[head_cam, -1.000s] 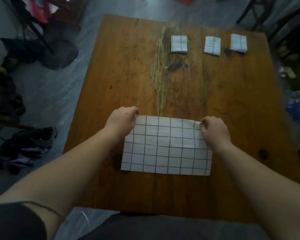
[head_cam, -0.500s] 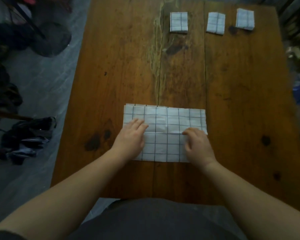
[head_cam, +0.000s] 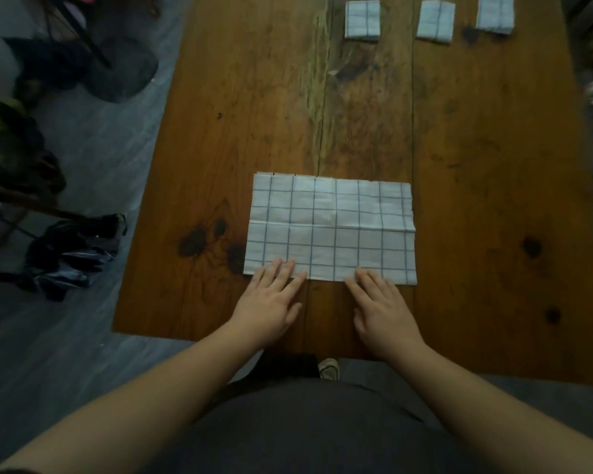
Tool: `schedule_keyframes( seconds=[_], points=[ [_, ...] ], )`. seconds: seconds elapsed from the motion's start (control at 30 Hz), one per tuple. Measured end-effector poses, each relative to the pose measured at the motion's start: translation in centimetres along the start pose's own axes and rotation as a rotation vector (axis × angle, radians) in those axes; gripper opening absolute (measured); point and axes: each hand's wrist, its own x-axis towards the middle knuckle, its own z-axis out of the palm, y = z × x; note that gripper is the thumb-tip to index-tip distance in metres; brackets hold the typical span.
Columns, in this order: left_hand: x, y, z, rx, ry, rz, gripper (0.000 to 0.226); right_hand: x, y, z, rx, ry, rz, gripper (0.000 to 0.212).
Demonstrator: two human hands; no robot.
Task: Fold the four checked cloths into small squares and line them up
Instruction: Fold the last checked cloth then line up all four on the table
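Item 1: wooden table (head_cam: pixel 493 148), plank top with dark knots and a pale worn streak down the middle.

Item 2: checked cloth (head_cam: pixel 329 227), white with dark grid lines, lying flat on the near half of the table as a wide rectangle. A crease runs across it from side to side at about mid-height. Its near edge lies short of the table's near edge.

Item 3: left hand (head_cam: pixel 271 302), palm down, fingers spread flat. The fingertips (head_cam: pixel 288 268) rest on the cloth's near edge toward its left corner; the palm lies on bare wood. Nothing is pinched.

Item 4: right hand (head_cam: pixel 380 309), palm down, fingers flat and loosely together. The fingertips (head_cam: pixel 362 275) touch the near edge right of centre; whether they press down or only rest cannot be told in the dim light.

Items 5 to 7: 3 folded cloths in a row at the far end of the table, apart from one another: left folded cloth (head_cam: pixel 362 19), middle folded cloth (head_cam: pixel 435 22), right folded cloth (head_cam: pixel 495 14). All 3 are well apart from the hands.

Item 8: dark bundles (head_cam: pixel 69 254) on the grey floor, left of the table.
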Motion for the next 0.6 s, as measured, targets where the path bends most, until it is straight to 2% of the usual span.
schedule_keyframes(
  seconds=[0.3, 0.43, 0.6],
  points=[
    [-0.7, -3.2, 0.6, 0.098, -0.017, 0.033, 0.066, -1.7, 1.7, 0.2, -0.077, -0.018, 0.185, 0.064],
    [-1.5, -4.0, 0.7, 0.094, -0.014, -0.011, 0.072, -2.8, 2.8, -0.1, -0.073, -0.023, 0.328, 0.062],
    [-2.7, -4.1, 0.4, 0.086, -0.02, -0.06, 0.075, -3.2, 2.0, -0.6, -0.063, -0.037, 0.369, 0.065]
  ],
)
